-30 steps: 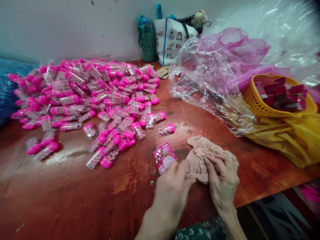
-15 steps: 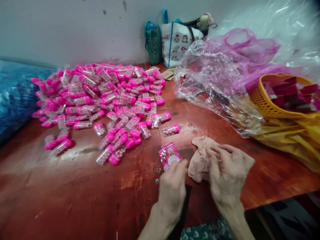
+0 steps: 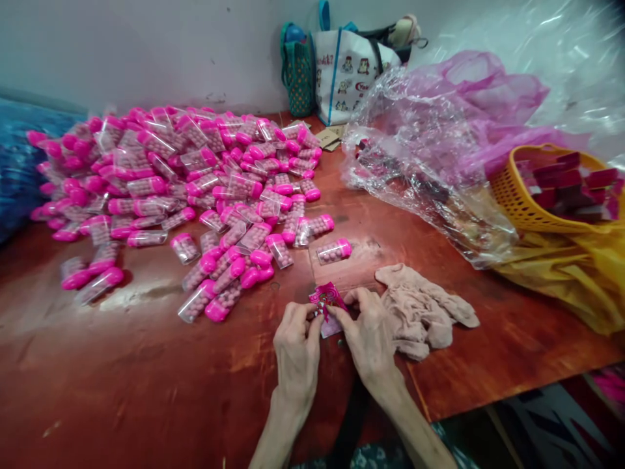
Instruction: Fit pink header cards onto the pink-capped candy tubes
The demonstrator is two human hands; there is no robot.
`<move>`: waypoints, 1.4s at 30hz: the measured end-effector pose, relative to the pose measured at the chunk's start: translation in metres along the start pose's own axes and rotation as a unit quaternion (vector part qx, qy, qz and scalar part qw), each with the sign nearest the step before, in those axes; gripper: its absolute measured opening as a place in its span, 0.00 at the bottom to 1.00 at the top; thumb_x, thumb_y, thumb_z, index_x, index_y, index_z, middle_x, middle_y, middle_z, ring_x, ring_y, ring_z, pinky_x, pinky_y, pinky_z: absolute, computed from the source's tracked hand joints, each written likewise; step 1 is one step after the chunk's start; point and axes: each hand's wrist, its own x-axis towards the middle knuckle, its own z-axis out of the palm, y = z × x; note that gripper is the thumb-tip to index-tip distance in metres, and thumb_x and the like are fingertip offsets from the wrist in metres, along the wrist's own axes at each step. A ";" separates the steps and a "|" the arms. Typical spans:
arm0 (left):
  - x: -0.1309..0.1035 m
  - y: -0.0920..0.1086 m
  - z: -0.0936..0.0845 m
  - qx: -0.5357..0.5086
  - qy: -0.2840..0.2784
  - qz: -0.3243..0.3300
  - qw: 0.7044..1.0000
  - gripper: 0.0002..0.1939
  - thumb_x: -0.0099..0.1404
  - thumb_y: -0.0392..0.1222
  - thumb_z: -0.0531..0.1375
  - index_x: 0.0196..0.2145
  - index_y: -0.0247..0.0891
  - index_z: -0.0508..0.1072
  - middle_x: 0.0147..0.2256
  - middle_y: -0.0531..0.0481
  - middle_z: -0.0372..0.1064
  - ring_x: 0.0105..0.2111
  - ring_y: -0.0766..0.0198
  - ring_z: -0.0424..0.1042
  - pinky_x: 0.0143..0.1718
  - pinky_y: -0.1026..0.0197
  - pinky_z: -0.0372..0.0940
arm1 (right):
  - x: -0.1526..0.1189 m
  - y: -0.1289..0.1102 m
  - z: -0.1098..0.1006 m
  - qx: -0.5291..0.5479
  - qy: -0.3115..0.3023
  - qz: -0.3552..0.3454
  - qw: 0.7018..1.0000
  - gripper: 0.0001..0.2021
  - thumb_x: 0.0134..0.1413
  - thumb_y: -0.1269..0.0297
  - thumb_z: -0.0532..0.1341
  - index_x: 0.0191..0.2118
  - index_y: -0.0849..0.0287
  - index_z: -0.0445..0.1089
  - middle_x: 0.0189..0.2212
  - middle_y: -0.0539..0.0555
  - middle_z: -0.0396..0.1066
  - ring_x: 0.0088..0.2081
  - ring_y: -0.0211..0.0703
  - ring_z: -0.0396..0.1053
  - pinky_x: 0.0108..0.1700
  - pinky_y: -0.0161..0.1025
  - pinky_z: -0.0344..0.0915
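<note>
A small pink printed packet (image 3: 333, 327) is pinched between both hands just above the wooden table. My left hand (image 3: 297, 342) is closed on its left edge, thumb against index finger. On the other edge, my right hand (image 3: 368, 332) grips it the same way. Fingers cover parts of the packet's sides. A crumpled beige glove (image 3: 417, 309) lies on the table right beside my right hand. Beyond the packet, one clear bottle with a pink cap (image 3: 334, 252) rests on its side, small pale pink balls inside.
A large heap of similar pink-capped bottles (image 3: 195, 163) spreads over the left and back. To the right stands a yellow basket (image 3: 517, 195) of dark pink pieces, near clear plastic wrap (image 3: 405, 143). Bags (image 3: 342, 78) lean on the wall; blue plastic (image 3: 24, 150) borders the left.
My right hand has let go of the beige glove and moved left onto the packet. The glove now lies spread out. Both hands now hold the packet.
</note>
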 end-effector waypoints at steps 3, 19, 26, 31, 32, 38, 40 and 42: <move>-0.001 -0.002 -0.001 -0.009 0.000 0.008 1.000 0.04 0.61 0.36 0.56 0.33 0.34 0.70 0.29 0.51 0.62 0.24 0.67 0.64 0.27 0.63 0.60 | 0.000 -0.001 -0.001 0.026 -0.001 0.028 0.999 0.07 0.49 0.66 0.62 0.28 0.58 0.62 0.27 0.50 0.67 0.30 0.44 0.65 0.33 0.38 0.60; 0.000 0.000 0.002 0.024 -0.002 0.000 1.000 0.04 0.61 0.35 0.56 0.35 0.38 0.69 0.30 0.52 0.61 0.28 0.63 0.66 0.30 0.62 0.59 | -0.003 -0.001 -0.004 0.126 -0.010 -0.016 0.992 0.05 0.53 0.69 0.59 0.31 0.58 0.74 0.26 0.50 0.71 0.31 0.42 0.66 0.34 0.37 0.60; 0.001 0.000 0.002 -0.006 0.011 0.001 1.000 0.04 0.59 0.36 0.59 0.34 0.35 0.70 0.30 0.51 0.63 0.26 0.65 0.66 0.27 0.64 0.59 | 0.002 0.001 -0.011 0.182 0.015 -0.004 0.983 0.08 0.57 0.67 0.56 0.31 0.61 0.71 0.28 0.51 0.69 0.32 0.40 0.67 0.36 0.35 0.62; -0.001 -0.002 -0.001 -0.091 0.051 0.004 0.995 0.04 0.59 0.39 0.59 0.28 0.36 0.72 0.24 0.54 0.63 0.24 0.67 0.64 0.27 0.65 0.59 | 0.002 -0.003 -0.018 0.220 -0.014 0.057 0.974 0.12 0.57 0.60 0.57 0.26 0.60 0.69 0.20 0.47 0.66 0.24 0.37 0.63 0.28 0.33 0.58; -0.001 -0.002 -0.002 -0.116 0.060 -0.003 0.991 0.05 0.59 0.39 0.60 0.27 0.37 0.73 0.23 0.54 0.63 0.24 0.68 0.63 0.26 0.65 0.59 | 0.001 -0.004 -0.019 0.236 -0.033 0.075 0.968 0.13 0.56 0.59 0.57 0.25 0.60 0.69 0.20 0.47 0.66 0.23 0.37 0.62 0.27 0.33 0.57; 0.005 0.013 -0.009 -0.346 -0.027 -0.109 0.931 0.08 0.54 0.39 0.63 0.34 0.37 0.76 0.27 0.54 0.67 0.26 0.69 0.64 0.26 0.68 0.60 | -0.012 -0.018 -0.018 0.289 -0.126 0.074 0.946 0.14 0.57 0.58 0.55 0.26 0.61 0.68 0.21 0.48 0.65 0.24 0.37 0.61 0.26 0.32 0.57; 0.004 0.016 -0.013 -0.413 -0.046 -0.145 0.898 0.03 0.55 0.38 0.63 0.29 0.36 0.76 0.25 0.54 0.67 0.25 0.70 0.63 0.27 0.69 0.59 | -0.018 -0.024 -0.015 0.288 -0.140 0.058 0.946 0.14 0.58 0.59 0.55 0.24 0.60 0.67 0.21 0.48 0.64 0.24 0.36 0.60 0.26 0.32 0.56; 0.001 0.015 -0.016 -0.465 -0.030 -0.185 0.865 0.03 0.53 0.37 0.64 0.25 0.36 0.76 0.22 0.55 0.66 0.23 0.72 0.62 0.25 0.70 0.59 | -0.024 -0.028 -0.011 0.279 -0.147 0.047 0.948 0.15 0.59 0.60 0.54 0.23 0.60 0.64 0.20 0.47 0.62 0.23 0.36 0.59 0.26 0.32 0.55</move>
